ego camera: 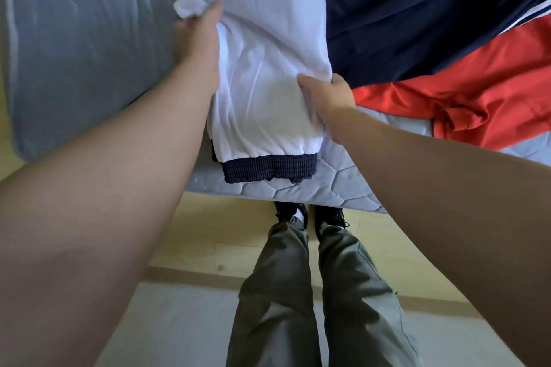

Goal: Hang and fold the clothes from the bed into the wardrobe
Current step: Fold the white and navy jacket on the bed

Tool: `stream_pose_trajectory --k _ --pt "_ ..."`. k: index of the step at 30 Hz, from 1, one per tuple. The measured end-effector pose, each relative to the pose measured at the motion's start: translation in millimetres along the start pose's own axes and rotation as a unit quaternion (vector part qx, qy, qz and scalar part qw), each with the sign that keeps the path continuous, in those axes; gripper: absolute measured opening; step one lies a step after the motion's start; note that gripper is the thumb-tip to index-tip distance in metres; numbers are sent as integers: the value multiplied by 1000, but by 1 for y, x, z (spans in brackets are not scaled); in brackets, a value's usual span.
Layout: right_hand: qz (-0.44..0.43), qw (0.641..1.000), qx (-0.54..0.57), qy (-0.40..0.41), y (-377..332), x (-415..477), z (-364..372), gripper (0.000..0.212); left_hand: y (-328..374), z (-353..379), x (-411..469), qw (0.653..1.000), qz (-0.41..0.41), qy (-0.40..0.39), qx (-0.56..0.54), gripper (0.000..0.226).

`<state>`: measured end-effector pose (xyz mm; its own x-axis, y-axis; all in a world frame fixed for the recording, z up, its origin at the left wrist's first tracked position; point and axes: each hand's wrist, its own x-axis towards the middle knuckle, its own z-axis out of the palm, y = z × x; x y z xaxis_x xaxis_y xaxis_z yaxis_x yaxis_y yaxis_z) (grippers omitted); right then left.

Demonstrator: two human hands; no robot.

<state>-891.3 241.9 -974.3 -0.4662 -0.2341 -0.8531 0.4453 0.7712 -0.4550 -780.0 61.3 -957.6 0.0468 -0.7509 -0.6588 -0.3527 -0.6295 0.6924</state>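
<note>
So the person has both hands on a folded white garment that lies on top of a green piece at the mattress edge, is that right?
Not quite. The white garment lies on a dark navy piece with a ribbed band, not a green one, as the head view shows. The rest holds: the left hand and right hand both grip it at the mattress edge.

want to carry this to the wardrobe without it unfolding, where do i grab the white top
Take its two long sides, left hand from the left, right hand from the right, fingers slid under. The white top lies flat, a soft long rectangle on the navy ribbed garment, so one-end grips would likely unfold it.
</note>
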Motion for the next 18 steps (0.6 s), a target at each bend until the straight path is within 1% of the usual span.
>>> stream_pose_trajectory --k 1,2,3,5,6,7,9,11,12,14,16,18 --pt "-11 1000 -22 8 -4 -1 0 47 6 -1 4 999 -1 33 -5 40" --pt "-34 997 -55 34 -8 -3 -1 53 11 -3 9 999 -2 52 -18 44" --pt "-71 990 -91 76 -12 -3 -3 55 14 -3 15 998 -7 54 -28 43" --pt "-169 961 -145 164 -23 -1 -7 56 20 -2 23 999 -3 40 -2 27" --pt "-218 944 -163 186 -31 1 -9 59 24 -1 26 999 12 35 23 16" --pt "-259 930 -181 188 -42 4 -10 64 28 0 28 998 27 31 41 7" --pt "-310 908 -237 154 -69 11 -8 74 36 2 33 997 41 25 58 15" --pt "-322 889 -309 99 -95 22 -3 75 42 4 35 998 34 10 55 19" --pt "-315 884 -337 71 -106 29 -2 70 43 4 36 999 24 1 47 19" --pt "-287 891 -350 30 -124 43 -5 54 43 6 37 999 19 -6 39 15" --pt "-257 906 -333 39 -136 53 -12 42 41 8 38 998 27 -2 51 12" --pt "-219 919 -321 62 -141 61 -21 39 40 13 40 996 44 2 77 12"
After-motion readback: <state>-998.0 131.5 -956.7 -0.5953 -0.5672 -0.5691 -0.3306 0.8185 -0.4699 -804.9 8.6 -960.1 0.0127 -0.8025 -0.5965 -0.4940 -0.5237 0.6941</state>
